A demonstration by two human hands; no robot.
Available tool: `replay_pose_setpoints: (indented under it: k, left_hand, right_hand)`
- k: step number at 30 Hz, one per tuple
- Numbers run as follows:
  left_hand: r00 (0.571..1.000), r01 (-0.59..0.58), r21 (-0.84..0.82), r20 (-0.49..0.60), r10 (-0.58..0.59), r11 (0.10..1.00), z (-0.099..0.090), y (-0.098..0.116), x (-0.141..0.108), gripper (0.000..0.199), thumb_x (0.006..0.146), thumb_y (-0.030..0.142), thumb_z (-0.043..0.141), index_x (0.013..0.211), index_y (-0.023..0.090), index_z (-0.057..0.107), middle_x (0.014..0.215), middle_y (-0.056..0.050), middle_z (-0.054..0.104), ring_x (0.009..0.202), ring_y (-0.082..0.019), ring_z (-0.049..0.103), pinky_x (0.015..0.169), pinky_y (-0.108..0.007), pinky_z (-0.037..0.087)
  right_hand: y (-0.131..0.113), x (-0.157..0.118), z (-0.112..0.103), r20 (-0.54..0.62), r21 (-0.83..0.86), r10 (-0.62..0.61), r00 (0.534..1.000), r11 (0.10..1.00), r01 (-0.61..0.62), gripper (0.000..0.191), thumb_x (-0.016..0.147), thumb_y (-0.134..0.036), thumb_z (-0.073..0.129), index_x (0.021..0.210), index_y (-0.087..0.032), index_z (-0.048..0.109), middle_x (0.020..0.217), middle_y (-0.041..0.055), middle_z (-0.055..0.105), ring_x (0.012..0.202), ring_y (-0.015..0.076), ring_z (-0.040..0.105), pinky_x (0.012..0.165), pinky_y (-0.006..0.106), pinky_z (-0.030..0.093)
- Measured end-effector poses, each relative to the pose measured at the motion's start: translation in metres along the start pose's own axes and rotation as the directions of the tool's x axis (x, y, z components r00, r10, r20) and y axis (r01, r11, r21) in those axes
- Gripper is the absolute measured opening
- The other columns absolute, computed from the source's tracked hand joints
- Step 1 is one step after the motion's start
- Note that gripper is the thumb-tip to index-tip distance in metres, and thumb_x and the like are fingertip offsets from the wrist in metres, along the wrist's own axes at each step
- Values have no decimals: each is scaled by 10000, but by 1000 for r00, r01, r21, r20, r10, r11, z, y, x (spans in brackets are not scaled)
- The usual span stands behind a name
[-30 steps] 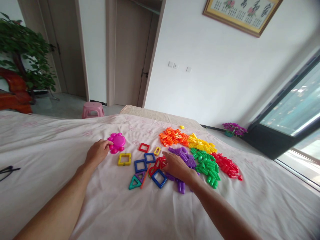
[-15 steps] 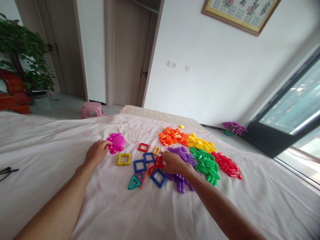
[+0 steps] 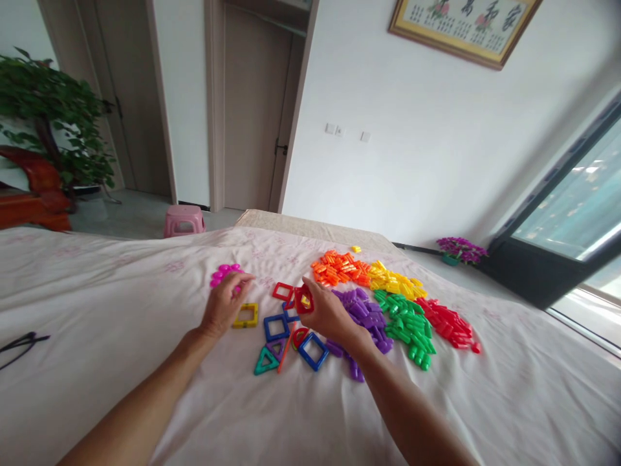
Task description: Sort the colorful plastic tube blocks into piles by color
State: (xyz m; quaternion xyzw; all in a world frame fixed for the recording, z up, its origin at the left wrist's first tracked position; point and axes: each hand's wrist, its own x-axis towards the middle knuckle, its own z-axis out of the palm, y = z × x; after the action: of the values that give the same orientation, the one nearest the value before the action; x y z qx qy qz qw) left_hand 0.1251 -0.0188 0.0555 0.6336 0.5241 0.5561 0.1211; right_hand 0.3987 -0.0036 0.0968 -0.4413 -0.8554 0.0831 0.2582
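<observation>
My right hand (image 3: 326, 312) pinches a red magnetic tile (image 3: 298, 303) raised over the loose tiles; its exact shape is partly hidden by the fingers. My left hand (image 3: 224, 304) hovers with thumb and fingers apart and holds nothing. It partly covers a magenta paw-shaped piece (image 3: 220, 275) lying on the sheet behind it. Below the left fingers rests a yellow square tile (image 3: 238, 323). Between the hands lie a red square tile (image 3: 275, 291), a blue square tile (image 3: 266, 328), a teal triangle tile (image 3: 259, 367) and a thin orange stick (image 3: 286, 349). Another blue square tile (image 3: 305, 356) sits beside the right wrist.
Right of the tiles spread heaps of orange pieces (image 3: 339, 268), yellow pieces (image 3: 395, 280), purple pieces (image 3: 361, 314), green pieces (image 3: 407, 330) and red pieces (image 3: 449, 323). A white patterned sheet (image 3: 233, 414) covers the surface. Dark glasses (image 3: 24, 341) lie at far left.
My left hand has let go of the magenta piece and moved right with fingers apart. My right hand has lifted a red tile from the group and shifted slightly left.
</observation>
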Motion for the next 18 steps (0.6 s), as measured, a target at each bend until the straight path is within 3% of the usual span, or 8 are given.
replay_pose_setpoints:
  k: [2,5,8,13,16,18]
  left_hand:
    - [978,93,-179,200,-56,979,16,25,-8,353,912,479,512,1013,221,730,1054,-83,738,1001,-233,668,880,-320,509]
    - [936,226,-238,323,-143,944,30,46,-17,387,861,512,598,1127,255,715,1127,-72,736,983,-239,680,878,-325,498]
    - [881,393,-296,393,-264,871,32,51,-19,514,813,539,657,1247,263,658,1072,-67,751,904,-236,700,797,-311,501]
    - [750,645,-406,496,-437,647,29,53,-13,618,790,598,668,1280,225,622,1116,-86,744,878,-211,709,676,-269,498]
    - [736,673,-487,510,-444,557,29,52,-11,573,785,571,690,1236,220,649,1160,-86,729,882,-184,712,698,-256,511]
    - [748,663,-510,490,-449,548,31,48,-11,564,731,500,767,1202,204,669,1112,-82,740,858,-167,709,708,-247,515]
  right_hand:
    - [-7,4,16,-91,50,-15,996,999,19,738,710,-178,658,1420,-149,458,1152,133,666,997,246,629,879,382,513]
    - [-16,8,34,-173,114,25,985,993,-5,718,716,-186,665,1405,-127,472,1138,146,662,1014,261,627,899,412,520]
    - [-25,7,44,-199,159,54,978,987,-23,733,711,-176,668,1416,-148,470,1152,141,648,1049,270,620,926,433,518]
    - [-30,4,48,-205,195,28,978,981,13,811,662,-113,664,1442,-179,449,1176,133,626,1080,274,600,953,455,506]
    - [-27,2,51,-222,194,1,975,980,43,815,663,-83,643,1446,-189,443,1190,132,619,1087,270,596,958,455,504]
    - [-25,1,52,-227,196,-15,974,979,61,805,668,-87,646,1442,-184,447,1191,131,619,1095,269,594,970,452,501]
